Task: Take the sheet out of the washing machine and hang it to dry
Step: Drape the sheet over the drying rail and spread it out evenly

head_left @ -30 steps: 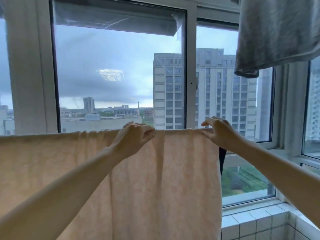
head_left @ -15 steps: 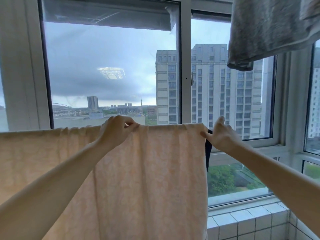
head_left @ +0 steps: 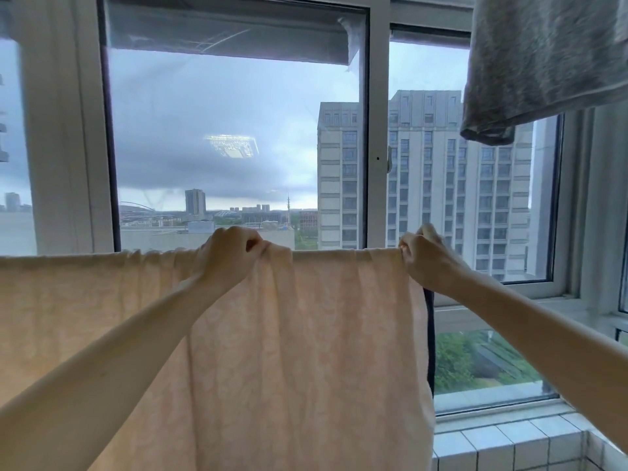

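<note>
A pale peach sheet (head_left: 323, 334) hangs in front of me, draped over a line hidden under its top fold. It spreads from the left edge of the view to just right of centre. My left hand (head_left: 227, 260) grips a bunch of the fabric at the top fold near the middle. My right hand (head_left: 428, 260) pinches the sheet's top right corner. Both arms reach forward at the same height.
A grey garment (head_left: 543, 62) hangs overhead at the top right. Behind the sheet is a large white-framed window (head_left: 377, 130) onto tall buildings. A dark strip (head_left: 430, 334) hangs behind the sheet's right edge. A white tiled ledge (head_left: 509, 440) sits low on the right.
My left hand has closed from resting on the top fold to gripping a bunch of fabric. My right hand now pinches the corner. The view has shifted slightly.
</note>
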Demonstrator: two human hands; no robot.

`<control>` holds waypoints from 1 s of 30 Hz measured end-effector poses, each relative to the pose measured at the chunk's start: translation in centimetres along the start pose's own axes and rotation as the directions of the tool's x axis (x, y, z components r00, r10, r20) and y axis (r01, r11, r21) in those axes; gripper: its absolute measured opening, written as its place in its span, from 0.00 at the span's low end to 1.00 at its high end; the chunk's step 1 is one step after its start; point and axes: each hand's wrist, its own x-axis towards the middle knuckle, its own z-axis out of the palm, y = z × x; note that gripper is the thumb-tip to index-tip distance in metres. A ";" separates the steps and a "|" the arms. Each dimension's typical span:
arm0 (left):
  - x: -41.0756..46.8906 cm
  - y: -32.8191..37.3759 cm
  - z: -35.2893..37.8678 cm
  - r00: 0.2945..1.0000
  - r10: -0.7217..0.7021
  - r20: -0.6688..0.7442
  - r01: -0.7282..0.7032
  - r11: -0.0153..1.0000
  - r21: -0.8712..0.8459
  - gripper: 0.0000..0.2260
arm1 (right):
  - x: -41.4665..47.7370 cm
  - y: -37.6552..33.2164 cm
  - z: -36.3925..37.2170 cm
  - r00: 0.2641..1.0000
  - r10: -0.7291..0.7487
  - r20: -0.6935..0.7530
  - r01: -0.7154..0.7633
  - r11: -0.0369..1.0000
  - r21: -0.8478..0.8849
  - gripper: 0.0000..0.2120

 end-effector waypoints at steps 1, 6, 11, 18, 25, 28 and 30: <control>0.1 -0.4 -0.3 1.000 -0.006 -0.002 0.006 1.000 0.008 0.08 | 0.0 -0.4 -0.1 0.999 -0.034 -0.030 0.033 0.999 -0.041 0.11; -0.5 -2.3 -1.9 1.000 -0.003 -0.023 0.003 1.000 -0.011 0.06 | 0.7 -3.3 0.2 0.969 -0.230 0.096 0.211 0.962 0.172 0.11; -0.9 -3.2 -3.0 0.999 -0.005 -0.031 0.002 0.997 -0.082 0.05 | 1.8 -5.7 1.0 0.956 -0.283 0.075 0.267 0.947 0.178 0.11; -1.2 -3.9 -4.1 0.998 0.053 -0.034 -0.058 0.985 -0.165 0.04 | 1.5 -11.3 3.3 0.942 -0.333 -0.036 0.333 0.919 0.211 0.14; -2.1 -10.7 -6.9 0.986 0.075 0.147 -0.062 0.993 -0.096 0.10 | 2.6 -15.2 3.3 0.942 -0.333 -0.044 0.335 0.917 0.219 0.10; -2.5 -13.0 -8.5 0.983 0.080 0.167 -0.069 0.995 -0.069 0.15 | 2.4 -19.3 3.8 0.898 -0.439 -0.037 0.434 0.867 0.246 0.08; -2.8 -14.4 -9.8 0.982 0.080 0.172 -0.068 0.995 -0.072 0.18 | 2.3 -22.2 4.4 0.876 -0.482 -0.038 0.475 0.845 0.246 0.08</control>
